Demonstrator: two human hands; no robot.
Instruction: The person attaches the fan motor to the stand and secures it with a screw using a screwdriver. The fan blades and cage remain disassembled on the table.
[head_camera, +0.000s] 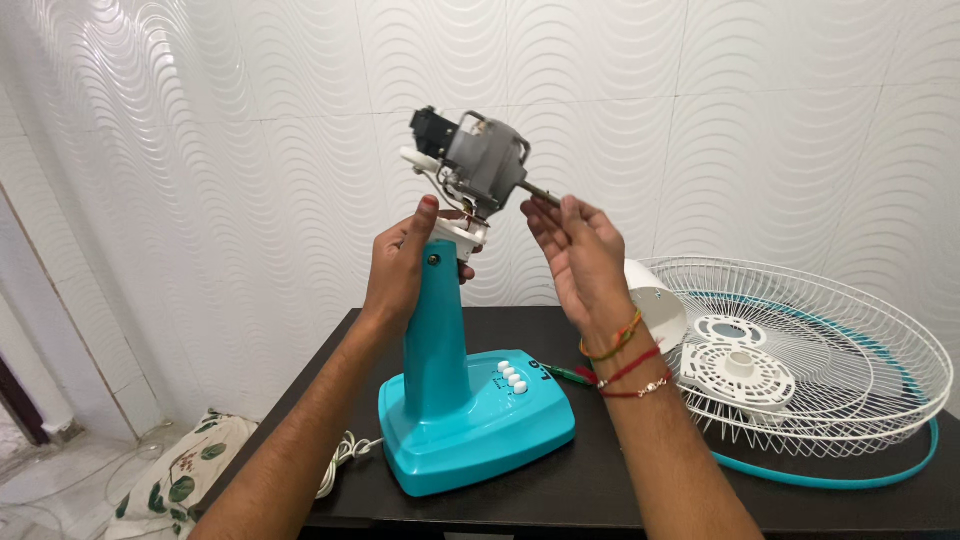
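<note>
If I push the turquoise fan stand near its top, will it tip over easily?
Probably not easily: the fan stand has a wide base, and the left hand grips its neck. Yet the bare motor sits high, so it may be top-heavy.

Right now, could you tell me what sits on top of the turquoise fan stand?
The bare grey motor with its shaft sits atop the turquoise fan stand. The left hand covers part of the joint.

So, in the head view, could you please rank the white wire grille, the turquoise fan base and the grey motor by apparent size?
1. white wire grille
2. turquoise fan base
3. grey motor

The gaps look plain, not a nearness effect.
</note>
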